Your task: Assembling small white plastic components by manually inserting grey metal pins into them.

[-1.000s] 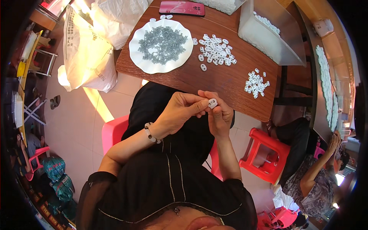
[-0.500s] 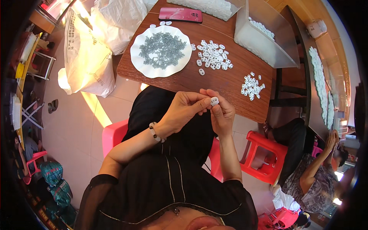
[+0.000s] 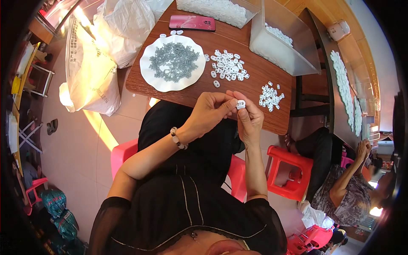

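while the left hand (image 3: 210,111) seemingly touches it, right hand (image 3: 250,121) fingers (image 3: 245,111) pinch a white clip (image 3: 241,104).

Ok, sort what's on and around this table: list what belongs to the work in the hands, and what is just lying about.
Part of the work:
- small white piece, pinched between left hand and right hand
- white plate of grey parts
- pile of white rings
- small pile of white pieces
- clear bin of white parts

Lying about:
- red phone
- plastic sacks
- red stool
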`<state>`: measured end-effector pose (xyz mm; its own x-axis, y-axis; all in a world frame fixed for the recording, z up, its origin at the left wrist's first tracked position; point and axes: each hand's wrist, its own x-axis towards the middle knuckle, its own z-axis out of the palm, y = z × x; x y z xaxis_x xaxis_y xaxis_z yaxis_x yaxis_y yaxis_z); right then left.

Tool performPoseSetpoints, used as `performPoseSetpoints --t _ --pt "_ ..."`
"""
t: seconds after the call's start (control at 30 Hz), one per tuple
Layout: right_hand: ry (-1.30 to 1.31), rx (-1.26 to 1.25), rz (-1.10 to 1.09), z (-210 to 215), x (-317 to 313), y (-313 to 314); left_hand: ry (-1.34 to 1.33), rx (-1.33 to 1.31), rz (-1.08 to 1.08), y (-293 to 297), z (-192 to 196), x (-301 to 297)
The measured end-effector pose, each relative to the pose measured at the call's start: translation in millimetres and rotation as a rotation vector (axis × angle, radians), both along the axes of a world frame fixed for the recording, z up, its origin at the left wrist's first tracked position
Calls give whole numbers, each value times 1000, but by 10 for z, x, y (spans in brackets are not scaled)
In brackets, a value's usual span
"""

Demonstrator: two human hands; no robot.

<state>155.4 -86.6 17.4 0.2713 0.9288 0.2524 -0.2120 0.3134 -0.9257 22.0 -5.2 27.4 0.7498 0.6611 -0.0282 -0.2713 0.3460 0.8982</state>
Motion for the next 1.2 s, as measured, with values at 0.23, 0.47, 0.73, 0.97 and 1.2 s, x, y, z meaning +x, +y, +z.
performPoseSetpoints --t 0.23,0.47,0.73,0.97,1.2 --pt "-105 -6 -43 40 -36 53 9 -1 -10 43 -20 -82" --pt "-453 -62 -343 550 182 310 75 -164 22 25 -130 -306" --pt "-1257 -221 -927 1176 1335 1149 124 -252 54 40 -266 -498" --pt "-1038 -105 -655 868 1121 1111 150 -302 73 95 -307 -609" --pt "-1319 -266 -386 168 534 778 188 -315 40 67 -350 -573"
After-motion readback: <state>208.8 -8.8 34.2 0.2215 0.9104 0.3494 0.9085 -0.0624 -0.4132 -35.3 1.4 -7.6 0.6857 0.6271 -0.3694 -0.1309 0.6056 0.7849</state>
